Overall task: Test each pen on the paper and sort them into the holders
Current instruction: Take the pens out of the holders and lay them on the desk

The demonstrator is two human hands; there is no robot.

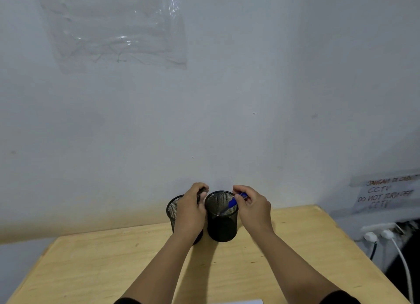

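Observation:
Two black mesh pen holders stand side by side at the far edge of the wooden table [95,265], close to the wall. My left hand [191,210] is over the left holder [172,209], closed on a dark pen [200,194] that is mostly hidden by my fingers. My right hand [250,204] pinches a blue pen [235,201] at the rim of the right holder [221,224], with its tip angled down into the cup. A white paper [245,301] edge shows at the bottom of the view.
The grey wall rises right behind the holders. A power strip [378,229] with white plugs and cables hangs off the table's right side, below a handwritten CCTV note [384,195]. A clear plastic sheet [116,26] is taped to the wall.

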